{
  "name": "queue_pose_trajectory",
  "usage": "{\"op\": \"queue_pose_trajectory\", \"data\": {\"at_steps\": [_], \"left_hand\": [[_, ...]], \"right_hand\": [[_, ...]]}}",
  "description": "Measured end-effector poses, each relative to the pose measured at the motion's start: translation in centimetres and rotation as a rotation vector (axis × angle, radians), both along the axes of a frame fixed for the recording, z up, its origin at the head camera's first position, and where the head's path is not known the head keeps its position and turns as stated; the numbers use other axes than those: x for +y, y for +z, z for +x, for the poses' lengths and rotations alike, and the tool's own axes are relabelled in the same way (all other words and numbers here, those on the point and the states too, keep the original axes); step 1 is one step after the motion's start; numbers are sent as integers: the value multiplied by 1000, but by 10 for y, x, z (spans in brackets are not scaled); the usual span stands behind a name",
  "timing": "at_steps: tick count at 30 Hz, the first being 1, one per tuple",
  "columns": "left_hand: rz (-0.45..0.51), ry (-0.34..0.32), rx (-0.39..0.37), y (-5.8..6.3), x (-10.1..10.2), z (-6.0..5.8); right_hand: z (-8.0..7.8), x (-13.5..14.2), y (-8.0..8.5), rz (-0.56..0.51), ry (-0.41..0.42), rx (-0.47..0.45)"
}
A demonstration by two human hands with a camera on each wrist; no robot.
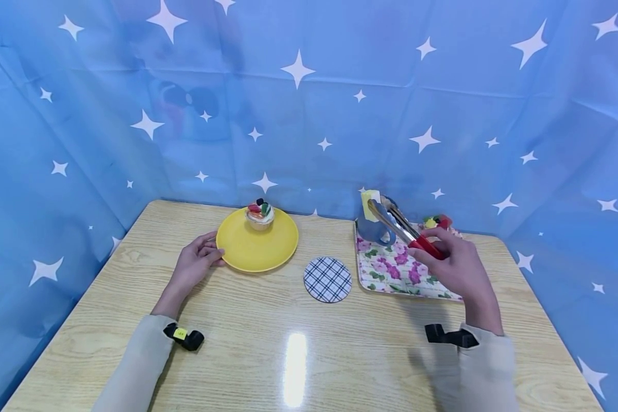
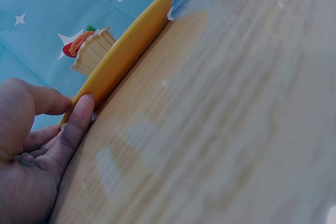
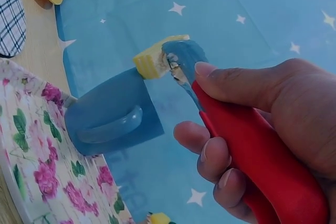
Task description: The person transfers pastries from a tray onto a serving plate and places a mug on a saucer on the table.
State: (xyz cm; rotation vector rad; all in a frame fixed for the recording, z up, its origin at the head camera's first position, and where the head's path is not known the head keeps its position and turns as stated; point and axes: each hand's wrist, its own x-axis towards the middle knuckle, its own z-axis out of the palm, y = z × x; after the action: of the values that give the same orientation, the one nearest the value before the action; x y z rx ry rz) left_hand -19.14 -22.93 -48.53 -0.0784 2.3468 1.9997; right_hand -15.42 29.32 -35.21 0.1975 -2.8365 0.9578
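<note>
Right hand [image 1: 455,257] grip closed round red-handled tongs [image 3: 268,166]; tips hold yellow cake piece [image 1: 369,200] by rim of blue mug [image 3: 110,114], contact unclear. Cake piece lies ahead-left of this nearer hand, along tongs' long axis. Left hand [image 1: 195,260], farther, pinches left edge of yellow plate [image 1: 257,252].

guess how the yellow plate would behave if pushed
The yellow plate would probably be stiff, its rim showing no bend where the left hand grips it. It may slide, since it looks smooth, and its upright cupcake might tip.
</note>
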Motion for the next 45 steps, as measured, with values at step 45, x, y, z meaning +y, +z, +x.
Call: {"op": "queue_pose_trajectory", "data": {"at_steps": [45], "left_hand": [[-33,17,-1,-3,0,-4]], "right_hand": [[-7,-54,-15,61,109,-39]]}}
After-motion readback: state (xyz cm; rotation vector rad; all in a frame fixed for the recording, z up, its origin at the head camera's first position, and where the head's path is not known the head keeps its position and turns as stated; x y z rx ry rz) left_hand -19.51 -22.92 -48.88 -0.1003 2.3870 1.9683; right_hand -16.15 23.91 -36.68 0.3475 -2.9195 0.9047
